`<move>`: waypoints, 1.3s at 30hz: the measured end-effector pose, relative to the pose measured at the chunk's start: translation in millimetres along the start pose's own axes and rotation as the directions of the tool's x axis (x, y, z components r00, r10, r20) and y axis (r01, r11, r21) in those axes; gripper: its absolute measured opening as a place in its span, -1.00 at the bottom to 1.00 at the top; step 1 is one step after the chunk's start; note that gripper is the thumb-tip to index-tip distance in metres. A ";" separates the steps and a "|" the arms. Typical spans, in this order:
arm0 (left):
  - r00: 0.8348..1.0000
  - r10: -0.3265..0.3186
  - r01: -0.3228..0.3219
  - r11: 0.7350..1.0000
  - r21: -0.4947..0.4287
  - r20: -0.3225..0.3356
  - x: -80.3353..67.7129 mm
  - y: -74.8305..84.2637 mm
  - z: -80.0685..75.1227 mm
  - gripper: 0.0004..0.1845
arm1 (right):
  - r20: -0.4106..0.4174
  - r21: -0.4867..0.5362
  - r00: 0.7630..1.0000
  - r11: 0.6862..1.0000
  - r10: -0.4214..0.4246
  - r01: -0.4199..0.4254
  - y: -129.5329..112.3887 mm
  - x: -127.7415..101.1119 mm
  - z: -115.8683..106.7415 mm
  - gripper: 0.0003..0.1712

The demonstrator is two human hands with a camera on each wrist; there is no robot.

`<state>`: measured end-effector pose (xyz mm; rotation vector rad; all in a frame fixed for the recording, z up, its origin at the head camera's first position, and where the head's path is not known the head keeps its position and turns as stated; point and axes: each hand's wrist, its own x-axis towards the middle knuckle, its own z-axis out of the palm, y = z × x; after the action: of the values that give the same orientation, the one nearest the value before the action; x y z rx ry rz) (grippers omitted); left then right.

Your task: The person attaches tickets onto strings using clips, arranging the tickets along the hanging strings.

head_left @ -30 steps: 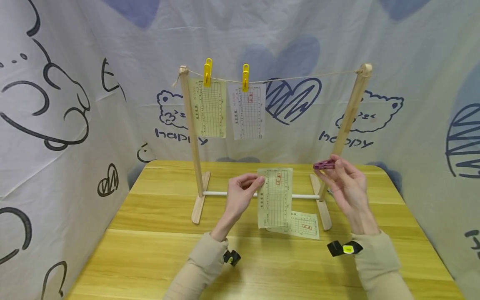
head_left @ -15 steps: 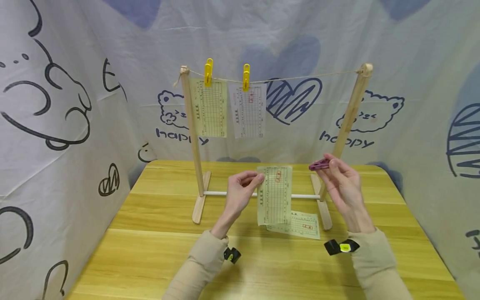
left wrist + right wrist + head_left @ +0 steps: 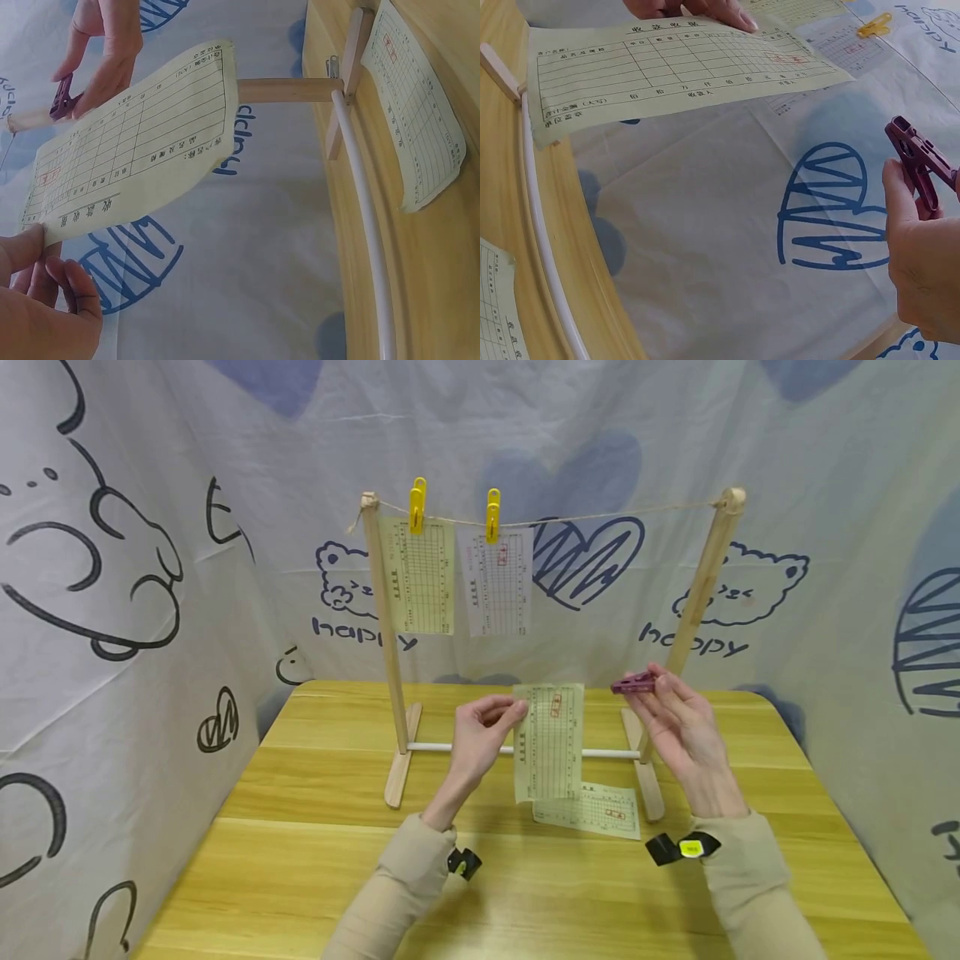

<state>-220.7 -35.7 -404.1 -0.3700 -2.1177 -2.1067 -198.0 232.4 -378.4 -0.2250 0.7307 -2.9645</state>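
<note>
My left hand (image 3: 480, 739) pinches the upper left edge of a pale yellow receipt sheet (image 3: 549, 752), which hangs upright above the table with a red stamp near its top. To the right, my right hand (image 3: 686, 727) grips a purple clothespin (image 3: 633, 683) between thumb and fingers, its nose pointing left and apart from the sheet. In the right wrist view the clothespin (image 3: 922, 161) stands out beyond the thumb. Behind and above, a string (image 3: 600, 517) runs between two wooden posts. Yellow clothespins (image 3: 492, 516) hold a yellow receipt (image 3: 422, 581) and a white receipt (image 3: 498, 585) on it.
Another yellow receipt (image 3: 611, 814) lies on the wooden table (image 3: 540, 902), partly behind the held sheet. The rack's left post (image 3: 386, 635), right post (image 3: 701, 585) and white crossbar (image 3: 611, 753) stand beyond my hands. A printed cloth (image 3: 585, 410) hangs behind.
The held receipt has risen slightly with my left hand. My right hand has moved left and a little up, bringing the purple clothespin closer to the sheet.
</note>
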 end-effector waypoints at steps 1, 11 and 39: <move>1.000 0.002 -0.002 1.000 0.000 0.000 0.4 0.5 -0.1 -0.78 | -0.007 0.003 1.000 1.000 0.005 -0.005 -0.2 0.8 1.0 -0.72; 1.000 0.019 -0.019 1.000 0.004 0.008 2.5 3.0 0.4 -0.78 | -0.044 0.080 0.999 0.997 0.029 -0.025 3.6 8.1 10.5 -0.74; 0.999 0.037 -0.038 0.999 0.020 0.037 4.0 4.6 4.2 -0.78 | 0.010 -0.119 0.998 0.991 -0.064 0.065 8.2 15.3 24.5 -0.72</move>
<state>-222.9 -31.2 -398.8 -0.4458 -2.1336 -2.0710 -208.8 212.3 -358.9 -0.2698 0.9180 -2.9821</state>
